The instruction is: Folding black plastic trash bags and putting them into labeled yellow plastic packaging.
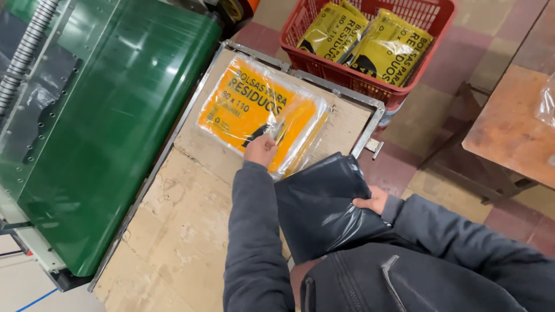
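Folded black plastic bags (321, 205), one thick bundle, sit closest, pressed against the person's dark jacket above the near edge of the table. One right hand (370, 202) grips that bundle at its right edge, thumb on top and fingers hidden beneath. One left hand (260, 149) reaches further out and pinches the near edge of the orange packet (254, 107), a clear sleeve with an orange printed sheet inside; the fingers are closed on the plastic at the sleeve's opening. That single orange packet lies flat on a worn cardboard sheet (185, 231) that covers the metal-framed table (370, 124). To the left of the table runs one green conveyor belt (110, 115), with a grey ribbed hose (26, 49) at its far left corner. Beyond the table's far edge stands one red plastic crate (428, 58) on the tiled floor, and two yellow packets (370, 40) lean inside it, side by side. At the right, well apart from the hands, shows one brown wooden tabletop (509, 133).
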